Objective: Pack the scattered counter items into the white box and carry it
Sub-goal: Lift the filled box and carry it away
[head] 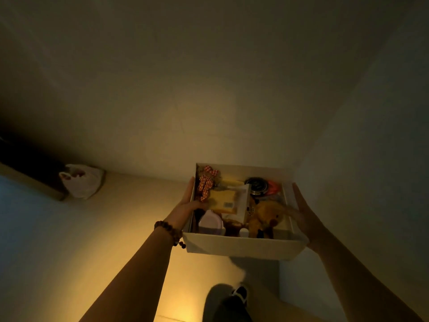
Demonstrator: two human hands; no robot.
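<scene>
Two hands carry the white box (241, 246) out in front of the person, off any surface, above a pale floor (130, 217) in dim yellowish light. The left hand (185, 205) lies along the box's left wall with fingers extended up the outside and the thumb hooked over the rim, touching a yellow packet (224, 201) inside. The right hand (304, 212) presses flat against the right wall, fingers straight, thumb reaching over the rim beside a brown plush toy (267, 216). A beaded bracelet (168, 231) circles the left wrist. Also in the box: a red-checked fabric bow (205, 184) at the far left corner, a round black tin (256, 185), something orange (274, 188) (too dim to name), and a lilac lidded container (210, 221) at the near side. A white plastic bag (81, 181) sits on the floor by a dark cabinet (30, 168). One shoe (240, 293) shows below the box.
</scene>
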